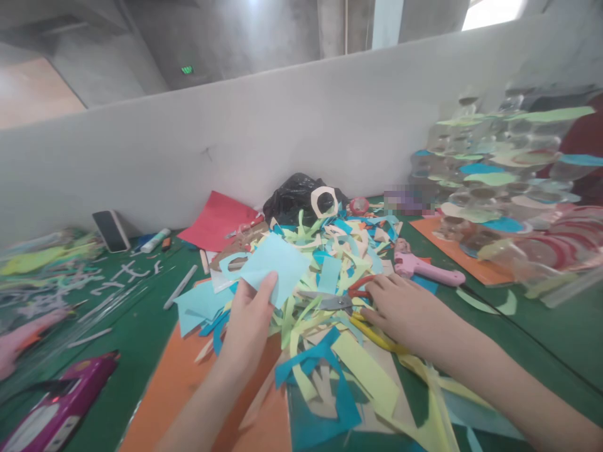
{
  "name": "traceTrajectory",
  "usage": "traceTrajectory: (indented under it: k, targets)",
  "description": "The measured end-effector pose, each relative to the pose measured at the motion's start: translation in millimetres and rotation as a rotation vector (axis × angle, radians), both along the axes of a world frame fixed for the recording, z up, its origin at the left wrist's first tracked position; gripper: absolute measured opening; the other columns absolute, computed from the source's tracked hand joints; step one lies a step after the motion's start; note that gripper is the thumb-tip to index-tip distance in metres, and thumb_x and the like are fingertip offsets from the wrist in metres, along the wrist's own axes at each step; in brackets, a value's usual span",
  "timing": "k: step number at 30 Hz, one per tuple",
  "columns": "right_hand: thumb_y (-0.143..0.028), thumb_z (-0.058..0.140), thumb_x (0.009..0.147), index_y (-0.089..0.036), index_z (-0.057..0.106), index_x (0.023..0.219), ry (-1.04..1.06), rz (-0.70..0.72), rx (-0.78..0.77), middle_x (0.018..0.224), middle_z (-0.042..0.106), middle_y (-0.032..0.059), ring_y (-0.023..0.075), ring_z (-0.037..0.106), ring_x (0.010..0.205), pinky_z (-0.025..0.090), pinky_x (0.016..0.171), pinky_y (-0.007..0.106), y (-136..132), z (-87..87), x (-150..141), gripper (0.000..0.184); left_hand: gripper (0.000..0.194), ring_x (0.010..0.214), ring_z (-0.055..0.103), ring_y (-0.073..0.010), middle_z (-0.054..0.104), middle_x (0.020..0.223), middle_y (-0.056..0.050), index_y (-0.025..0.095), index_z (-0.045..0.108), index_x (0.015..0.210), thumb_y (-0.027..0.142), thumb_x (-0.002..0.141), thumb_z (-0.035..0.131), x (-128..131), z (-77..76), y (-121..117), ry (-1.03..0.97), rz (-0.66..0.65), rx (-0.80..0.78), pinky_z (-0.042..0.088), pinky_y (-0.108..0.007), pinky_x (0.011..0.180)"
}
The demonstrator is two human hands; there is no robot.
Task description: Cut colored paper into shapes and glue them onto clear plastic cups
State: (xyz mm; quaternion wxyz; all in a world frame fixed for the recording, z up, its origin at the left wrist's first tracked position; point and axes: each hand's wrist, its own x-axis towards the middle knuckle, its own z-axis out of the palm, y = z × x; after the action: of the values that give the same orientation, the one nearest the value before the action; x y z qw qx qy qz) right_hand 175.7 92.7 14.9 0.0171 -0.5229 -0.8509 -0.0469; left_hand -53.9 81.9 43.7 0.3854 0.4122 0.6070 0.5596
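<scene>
My left hand (pixel 247 323) pinches a light blue sheet of paper (pixel 276 263) by its lower edge and holds it up over a heap of paper scraps (pixel 330 263). My right hand (pixel 400 311) rests on the heap, its fingers curled at the red handles of a pair of scissors (pixel 336 298) whose grey blades point left. Whether the fingers grip the handles is partly hidden. Blue, yellow and cream offcuts (pixel 339 370) lie in front of both hands on an orange sheet (pixel 164 389).
A pink glue gun (pixel 426 269) lies right of the scissors. A black bag (pixel 294 198) and red paper (pixel 217 220) sit at the back by the grey wall. A phone (pixel 110 230), glue sticks and a magenta object (pixel 56 408) lie left. Stacked clear cups (pixel 499 188) stand right.
</scene>
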Motion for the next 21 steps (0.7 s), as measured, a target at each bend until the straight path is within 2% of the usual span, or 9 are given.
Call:
traceTrajectory:
  k: [4, 7, 10, 13, 16, 19, 21]
  targets:
    - [-0.026, 0.06, 0.084, -0.015, 0.068, 0.099, 0.066, 0.024, -0.048, 0.103, 0.067, 0.0167, 0.0343, 0.06, 0.104, 0.05, 0.083, 0.045, 2, -2.9, 6, 0.02, 0.044, 0.072, 0.059, -0.0137, 0.066, 0.094, -0.001, 0.024, 0.058, 0.113, 0.047, 0.078, 0.069, -1, -4.0, 3, -0.031, 0.023, 0.002, 0.05, -0.024, 0.064]
    - [-0.018, 0.059, 0.078, -0.015, 0.067, 0.098, 0.099, 0.055, -0.08, 0.1, 0.067, 0.016, 0.0328, 0.06, 0.1, 0.05, 0.081, 0.043, 4, 2.7, 7, 0.023, 0.046, 0.067, 0.057, -0.0128, 0.066, 0.092, -0.001, 0.024, 0.057, 0.117, 0.046, 0.079, 0.068, -2, -6.2, 4, -0.043, 0.041, 0.003, 0.049, -0.023, 0.062]
    - [-0.014, 0.057, 0.073, -0.012, 0.066, 0.102, 0.161, 0.022, -0.088, 0.104, 0.066, 0.0173, 0.0337, 0.059, 0.103, 0.048, 0.083, 0.043, 6, 10.1, 1, 0.031, 0.049, 0.066, 0.057, -0.012, 0.067, 0.093, 0.0, 0.025, 0.057, 0.12, 0.048, 0.079, 0.068, -4, -6.6, 4, -0.049, 0.036, 0.025, 0.045, -0.021, 0.055]
    - [-0.011, 0.054, 0.071, -0.009, 0.063, 0.103, 0.205, -0.031, -0.084, 0.106, 0.065, 0.0178, 0.0329, 0.059, 0.104, 0.048, 0.083, 0.04, 7, 13.8, -7, 0.033, 0.047, 0.07, 0.059, -0.0119, 0.068, 0.096, 0.0, 0.024, 0.058, 0.119, 0.048, 0.079, 0.067, -6, -4.5, 5, -0.074, 0.061, 0.099, 0.046, -0.02, 0.056]
    - [-0.014, 0.056, 0.073, -0.01, 0.063, 0.099, 0.211, -0.035, -0.079, 0.098, 0.067, 0.0158, 0.0316, 0.062, 0.099, 0.048, 0.08, 0.037, 8, 13.4, -12, 0.027, 0.04, 0.078, 0.063, -0.0136, 0.068, 0.096, -0.001, 0.022, 0.059, 0.115, 0.044, 0.081, 0.066, -7, -0.1, 8, -0.122, 0.148, 0.175, 0.05, -0.021, 0.065]
    - [-0.015, 0.056, 0.075, -0.011, 0.061, 0.104, 0.24, -0.029, -0.059, 0.103, 0.067, 0.0156, 0.0318, 0.062, 0.102, 0.046, 0.082, 0.037, 10, 13.4, -11, 0.03, 0.032, 0.097, 0.065, -0.0167, 0.069, 0.107, -0.004, 0.023, 0.06, 0.113, 0.039, 0.085, 0.062, -6, 2.9, 10, -0.185, 0.174, 0.262, 0.052, -0.024, 0.083]
    - [-0.019, 0.057, 0.079, -0.012, 0.06, 0.11, 0.277, -0.076, -0.047, 0.108, 0.067, 0.016, 0.0323, 0.063, 0.103, 0.046, 0.08, 0.037, 11, 15.9, -9, 0.031, 0.031, 0.106, 0.064, -0.0176, 0.068, 0.115, -0.004, 0.024, 0.06, 0.115, 0.036, 0.086, 0.061, -5, 2.8, 11, -0.19, 0.183, 0.302, 0.049, -0.026, 0.093]
